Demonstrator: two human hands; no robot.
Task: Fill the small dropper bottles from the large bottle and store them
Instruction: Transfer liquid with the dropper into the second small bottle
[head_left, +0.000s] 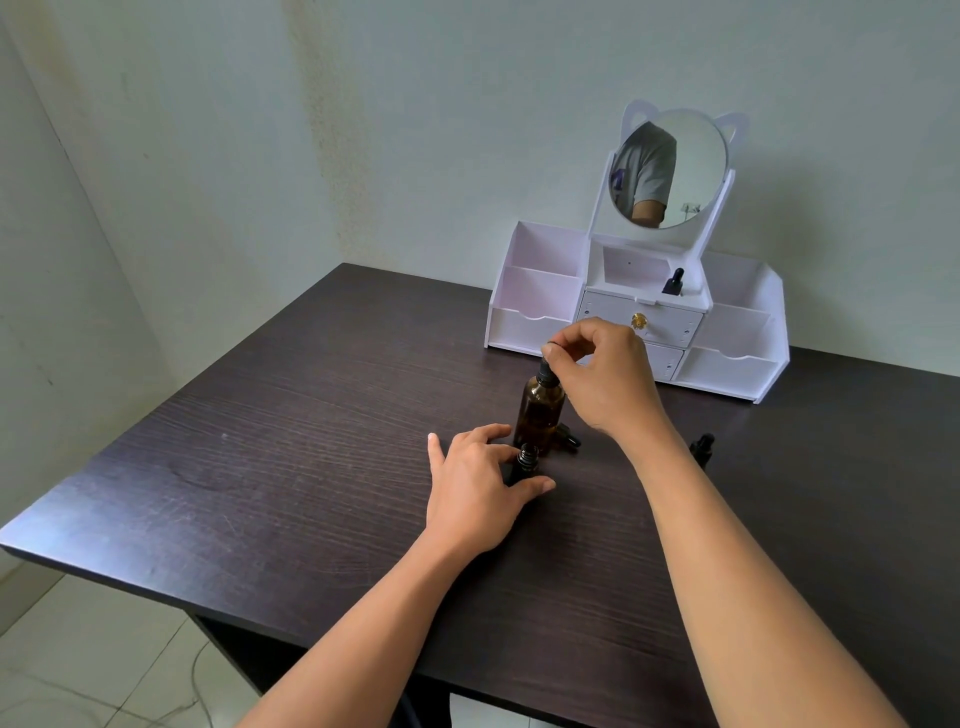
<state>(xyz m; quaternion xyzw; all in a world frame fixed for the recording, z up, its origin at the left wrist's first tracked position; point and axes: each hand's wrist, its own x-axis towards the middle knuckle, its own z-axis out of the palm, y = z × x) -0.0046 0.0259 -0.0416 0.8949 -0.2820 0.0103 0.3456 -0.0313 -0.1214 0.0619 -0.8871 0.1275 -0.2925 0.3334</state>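
Small dropper bottle (525, 462) stands on the table (311, 441) with its threaded neck bare. Your left hand (478, 488) has its grip around the lower part, thumb on the near side and fingers curled behind. Just beyond it, nearly touching, stands the large bottle (539, 415), amber and upright. Your right hand (605, 379) has a fingertip grip pinching its black dropper top (546, 370).

Nothing holds the large bottle by its body. If the top is threaded on and you twist or pull with one hand, the bottle may turn, drag or tip toward the open small one. Once the pipette is out, drops can fall on the table during the crossing, and the small neck looks narrow enough to miss. A dark piece (569, 436) lies right behind the large bottle; whether it is a cap or a bottle on its side, I cannot tell, but a nudge could send it rolling. Another small dark bottle (701, 446) stands beside your right forearm, where a sweep of the arm could knock it over. One capped bottle (674, 283) is already in the middle compartment of the white organiser (535, 312).

No label or brand shows on any bottle. The mirror (675, 166) reflects a sleeve with a purple print, too small to read.
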